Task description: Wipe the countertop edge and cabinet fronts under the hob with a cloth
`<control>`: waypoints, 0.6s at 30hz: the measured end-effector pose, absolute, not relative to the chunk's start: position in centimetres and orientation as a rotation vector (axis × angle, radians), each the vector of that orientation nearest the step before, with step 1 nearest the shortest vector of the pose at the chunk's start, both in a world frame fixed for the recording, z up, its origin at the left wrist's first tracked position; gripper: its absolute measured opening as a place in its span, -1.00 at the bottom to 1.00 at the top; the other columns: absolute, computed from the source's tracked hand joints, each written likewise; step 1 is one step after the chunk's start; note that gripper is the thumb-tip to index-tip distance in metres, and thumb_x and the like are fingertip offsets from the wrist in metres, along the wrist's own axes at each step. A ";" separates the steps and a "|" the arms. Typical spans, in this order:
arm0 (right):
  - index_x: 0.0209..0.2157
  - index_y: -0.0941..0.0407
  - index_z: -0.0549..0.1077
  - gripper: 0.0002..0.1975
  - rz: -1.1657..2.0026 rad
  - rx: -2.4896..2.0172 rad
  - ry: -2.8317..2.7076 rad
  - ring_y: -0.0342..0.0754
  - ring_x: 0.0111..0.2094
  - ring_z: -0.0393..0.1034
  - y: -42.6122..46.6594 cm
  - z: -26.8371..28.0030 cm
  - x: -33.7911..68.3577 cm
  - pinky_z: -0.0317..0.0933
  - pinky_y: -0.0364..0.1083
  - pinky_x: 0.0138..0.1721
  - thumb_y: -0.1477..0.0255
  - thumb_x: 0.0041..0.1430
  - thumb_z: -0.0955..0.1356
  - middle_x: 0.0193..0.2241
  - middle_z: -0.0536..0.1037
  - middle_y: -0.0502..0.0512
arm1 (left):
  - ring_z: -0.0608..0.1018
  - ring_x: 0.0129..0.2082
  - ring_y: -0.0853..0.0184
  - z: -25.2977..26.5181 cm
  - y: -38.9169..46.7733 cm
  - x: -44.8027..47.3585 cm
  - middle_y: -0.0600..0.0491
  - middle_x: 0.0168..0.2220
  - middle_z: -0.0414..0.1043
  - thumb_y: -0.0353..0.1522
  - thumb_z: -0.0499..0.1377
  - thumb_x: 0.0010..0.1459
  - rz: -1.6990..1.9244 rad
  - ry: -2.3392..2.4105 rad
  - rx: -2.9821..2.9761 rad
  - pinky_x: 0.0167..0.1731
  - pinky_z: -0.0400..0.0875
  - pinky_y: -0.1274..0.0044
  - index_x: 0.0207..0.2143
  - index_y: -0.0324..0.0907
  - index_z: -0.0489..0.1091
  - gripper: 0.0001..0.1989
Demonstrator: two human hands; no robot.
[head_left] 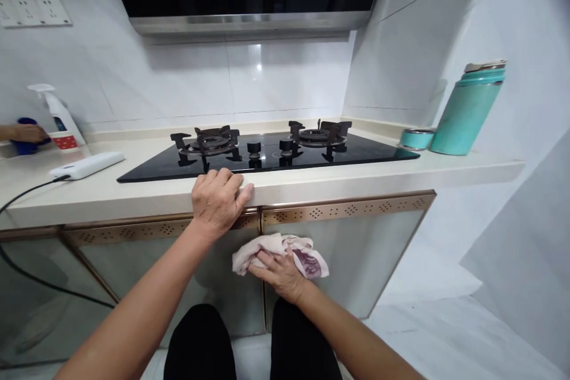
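The left hand (219, 200) lies flat and open on the near edge of the desk (133, 193), and the right hand (280, 273) presses a cloth (285, 249) on the door (347, 261) below.

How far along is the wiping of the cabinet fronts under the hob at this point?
In hand: the right hand presses a crumpled cloth against the upper part of a cabinet door below the counter, while the left hand braces on the counter edge. Done: nothing shows which parts are already wiped. Left: cannot tell; the lower door areas and the left door show no cloth contact now.
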State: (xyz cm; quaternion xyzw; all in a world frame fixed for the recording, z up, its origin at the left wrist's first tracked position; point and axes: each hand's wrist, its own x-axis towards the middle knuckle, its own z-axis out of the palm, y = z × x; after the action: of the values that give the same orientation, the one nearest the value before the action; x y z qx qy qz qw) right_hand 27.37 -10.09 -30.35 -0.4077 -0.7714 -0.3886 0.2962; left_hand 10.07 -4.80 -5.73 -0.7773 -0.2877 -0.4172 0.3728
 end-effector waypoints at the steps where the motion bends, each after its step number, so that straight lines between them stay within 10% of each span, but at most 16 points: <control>1: 0.14 -0.16 0.42 -0.62 -1.020 -1.021 -2.201 0.02 0.07 0.24 -10.2 -30.5 28.5 0.00 0.17 0.19 0.44 0.36 0.27 0.16 0.41 0.03 | 0.41 -0.31 0.17 -5.7 -4.7 10.1 -0.02 -0.35 0.48 -0.12 0.05 0.34 -1.078 -0.733 -1.986 -0.30 0.09 0.34 -0.30 -0.11 0.52 -0.65; 9: 0.16 -0.22 0.39 -0.51 -0.741 -1.163 -2.429 -0.09 -0.05 0.34 -14.3 -30.2 39.6 0.06 0.10 0.19 0.58 0.35 0.21 0.11 0.49 -0.11 | 0.41 -0.34 0.19 -5.6 -4.7 9.8 0.00 -0.36 0.47 -0.16 0.06 0.32 -1.090 -0.698 -2.016 -0.32 0.10 0.35 -0.28 -0.10 0.51 -0.70; 14: -0.01 0.00 0.47 -0.67 -0.767 -1.654 -1.585 0.19 0.12 0.24 -18.2 -28.0 48.7 0.09 0.30 0.15 0.40 0.17 0.34 0.06 0.43 0.21 | 0.43 -0.34 0.17 -5.5 -4.6 9.7 -0.02 -0.36 0.48 -0.10 0.06 0.31 -1.058 -0.699 -2.016 -0.32 0.12 0.35 -0.29 -0.09 0.51 -0.67; 18: 0.14 0.22 0.27 -0.41 -0.747 -1.720 -0.917 0.33 0.13 0.16 -19.1 -24.8 53.4 0.09 0.38 0.10 0.32 0.05 0.28 0.06 0.30 0.42 | 0.43 -0.33 0.15 -5.5 -4.4 9.5 -0.04 -0.35 0.47 0.02 0.07 0.28 -1.039 -0.683 -2.041 -0.34 0.12 0.35 -0.28 -0.09 0.50 -0.59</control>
State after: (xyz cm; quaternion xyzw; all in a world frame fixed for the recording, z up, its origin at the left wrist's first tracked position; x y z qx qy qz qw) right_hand 53.42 -19.07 -24.81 -0.7121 -0.3797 -0.3092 0.5032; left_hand 9.51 -4.37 -5.47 -0.7945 -0.2659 -0.4045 0.3668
